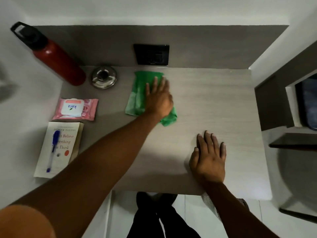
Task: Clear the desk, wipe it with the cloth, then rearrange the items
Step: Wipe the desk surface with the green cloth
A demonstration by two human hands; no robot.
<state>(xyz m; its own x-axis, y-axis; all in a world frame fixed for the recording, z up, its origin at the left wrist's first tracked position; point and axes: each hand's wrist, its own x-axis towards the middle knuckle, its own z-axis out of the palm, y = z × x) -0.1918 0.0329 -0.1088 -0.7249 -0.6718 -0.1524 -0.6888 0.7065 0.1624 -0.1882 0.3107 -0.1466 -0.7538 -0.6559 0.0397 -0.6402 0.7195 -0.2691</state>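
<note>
The left hand (158, 98) presses flat, fingers spread, on the green cloth (137, 98) at the desk (231, 103) rear, wiping. The right hand (208, 158) rests open, grasping nothing, apparently bracing. The bottle (58, 60) and book (60, 148) sit aside left.

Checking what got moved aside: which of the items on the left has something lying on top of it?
The book: a blue pen lies across its cover. The bottle, wipes pack and steel lid carry nothing.
</note>
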